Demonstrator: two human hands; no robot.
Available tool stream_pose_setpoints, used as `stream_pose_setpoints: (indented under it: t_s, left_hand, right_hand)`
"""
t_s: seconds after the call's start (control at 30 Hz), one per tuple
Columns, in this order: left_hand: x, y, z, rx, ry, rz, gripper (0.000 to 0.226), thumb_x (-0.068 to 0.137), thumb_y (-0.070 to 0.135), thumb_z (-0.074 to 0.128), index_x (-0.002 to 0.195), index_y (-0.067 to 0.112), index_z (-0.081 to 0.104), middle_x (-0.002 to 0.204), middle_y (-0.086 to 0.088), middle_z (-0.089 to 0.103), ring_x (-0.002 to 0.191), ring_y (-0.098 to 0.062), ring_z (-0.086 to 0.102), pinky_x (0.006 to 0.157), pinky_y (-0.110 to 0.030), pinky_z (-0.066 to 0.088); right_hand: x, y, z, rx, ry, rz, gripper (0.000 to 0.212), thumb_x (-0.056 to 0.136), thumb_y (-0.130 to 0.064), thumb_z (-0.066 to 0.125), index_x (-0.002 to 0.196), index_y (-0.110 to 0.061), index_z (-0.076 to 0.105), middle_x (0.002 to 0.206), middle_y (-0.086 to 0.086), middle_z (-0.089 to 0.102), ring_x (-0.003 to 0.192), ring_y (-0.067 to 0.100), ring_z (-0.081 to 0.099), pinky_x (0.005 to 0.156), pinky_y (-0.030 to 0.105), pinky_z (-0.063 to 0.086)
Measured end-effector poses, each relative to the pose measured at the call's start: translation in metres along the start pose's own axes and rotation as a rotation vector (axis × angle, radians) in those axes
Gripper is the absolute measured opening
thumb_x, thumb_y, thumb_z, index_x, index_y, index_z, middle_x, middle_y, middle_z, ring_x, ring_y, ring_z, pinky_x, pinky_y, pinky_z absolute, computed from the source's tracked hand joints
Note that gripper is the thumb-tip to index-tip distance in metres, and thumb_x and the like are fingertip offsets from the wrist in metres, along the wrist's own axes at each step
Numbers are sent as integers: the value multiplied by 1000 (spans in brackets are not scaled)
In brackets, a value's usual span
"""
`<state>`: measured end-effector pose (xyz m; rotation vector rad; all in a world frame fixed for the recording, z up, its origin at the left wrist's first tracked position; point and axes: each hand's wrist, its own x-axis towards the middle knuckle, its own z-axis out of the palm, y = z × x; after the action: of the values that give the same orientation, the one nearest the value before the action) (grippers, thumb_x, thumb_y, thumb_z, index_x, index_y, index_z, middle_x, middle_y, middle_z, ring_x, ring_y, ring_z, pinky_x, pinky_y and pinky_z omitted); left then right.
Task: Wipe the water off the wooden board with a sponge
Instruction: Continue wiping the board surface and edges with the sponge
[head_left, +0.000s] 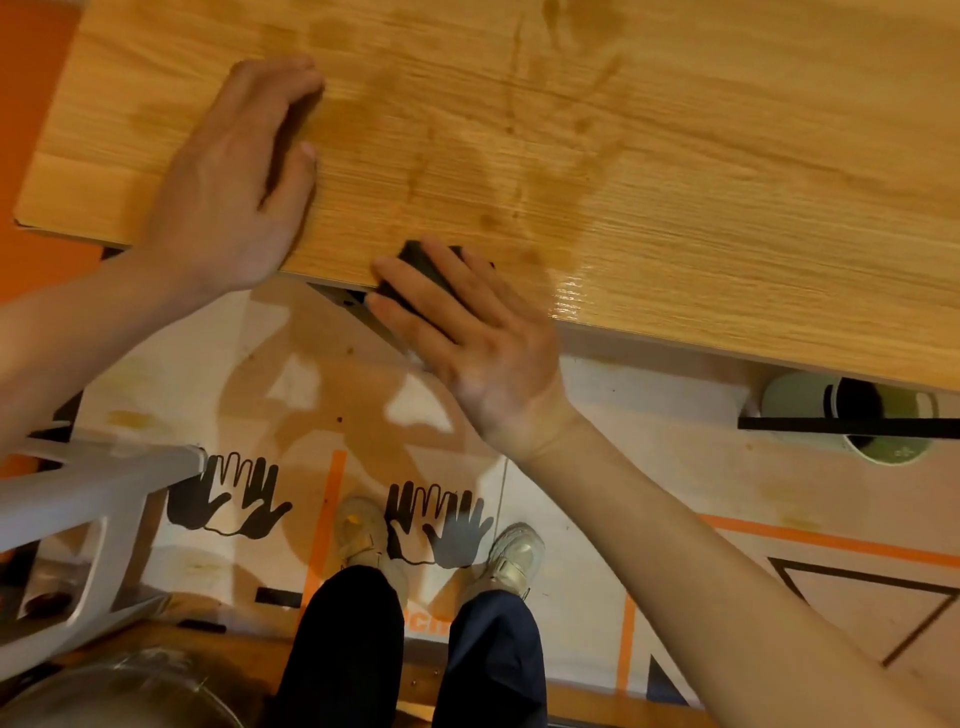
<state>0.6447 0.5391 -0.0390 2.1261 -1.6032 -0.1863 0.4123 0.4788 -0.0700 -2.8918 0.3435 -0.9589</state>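
Wet wooden board (571, 130), right hand (467, 338) pressing dark sponge (423, 270) at near edge, left hand (234, 176) flat, empty.

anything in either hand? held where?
Right hand presses a dark sponge from above at the board's near edge. Left hand rests flat, empty.

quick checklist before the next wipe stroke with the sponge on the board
1. Sponge in the grip: ok. The right hand presses the dark sponge under its fingers.
2. Sponge on the board: not ok. It sits at the near edge of the wooden board and partly overhangs it.
3. Board steadied: ok. The left hand lies flat on it near the left end.
4. Water left to wipe: not ok. Wet streaks run up the middle and a shiny patch sits near the edge.
5. Stroke path free: ok. Nothing stands on the visible board.
6. Sponge saturation: cannot tell.
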Motion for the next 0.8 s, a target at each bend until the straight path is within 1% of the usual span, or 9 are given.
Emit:
stream_pose_setpoints:
  t_s: [0.1,0.2,0.27,0.4,0.47,0.53,0.63,0.73,0.8]
  left_hand:
    - [0,-1,0,21,-6,11,48,108,24,34,150,1,38,154,-21,38,143,-31,38,117,-24,25]
    - [-1,0,-1,37,-26,3,50,108,27,35,151,2,38,157,-18,36,145,-30,35,117,-25,25]
    - [-2,0,-1,25,-35,-11,49,109,28,35,152,4,38,159,-15,33,146,-28,33,116,-21,23]
    - [-4,0,1,16,-28,-34,48,111,29,35,154,8,36,162,-11,30,147,-27,34,117,-35,32]
    - [-3,1,1,12,-26,-44,48,111,29,35,154,8,37,162,-10,30,146,-28,35,116,-36,34]
    - [-3,3,1,14,-26,-55,48,111,28,34,154,8,37,163,-10,30,147,-27,33,117,-35,33]
    - [-4,4,0,31,-35,-49,47,111,26,32,154,8,36,163,-9,29,149,-26,31,119,-34,32]
    - [-3,3,-1,30,-62,-27,47,111,26,32,155,8,35,163,-9,28,150,-26,30,119,-35,31]
    - [-1,1,-3,3,-95,-15,48,110,26,34,154,6,35,163,-10,28,150,-27,29,119,-37,31]
  right_hand:
    - [15,-11,12,11,-55,-27,29,102,-11,47,120,-15,69,130,7,64,123,31,57,107,44,44]
    - [-8,15,-22,31,-153,-32,30,100,-7,52,128,-12,63,137,8,57,130,31,51,109,46,41]
    - [-39,39,-59,-22,-224,36,32,100,-4,51,131,-11,59,140,9,53,134,31,46,110,49,39]
    - [-72,57,-100,-54,-321,191,55,82,16,66,131,-8,57,142,14,49,136,37,42,110,58,34]
    - [-55,41,-81,-2,-298,206,46,88,10,62,130,-8,59,142,14,50,136,38,42,112,57,33]
    - [-20,12,-47,46,-244,181,33,97,-3,54,128,-9,62,140,12,53,135,36,43,114,53,32]
    - [26,-33,3,125,-199,196,38,92,0,57,129,-9,62,140,13,54,135,37,43,113,53,32]
    - [31,-33,2,163,-259,182,40,93,0,56,131,-10,60,142,11,52,138,34,40,116,50,29]
    - [11,-12,-25,165,-323,215,34,102,-9,44,132,-11,59,144,9,49,141,31,37,118,49,27]
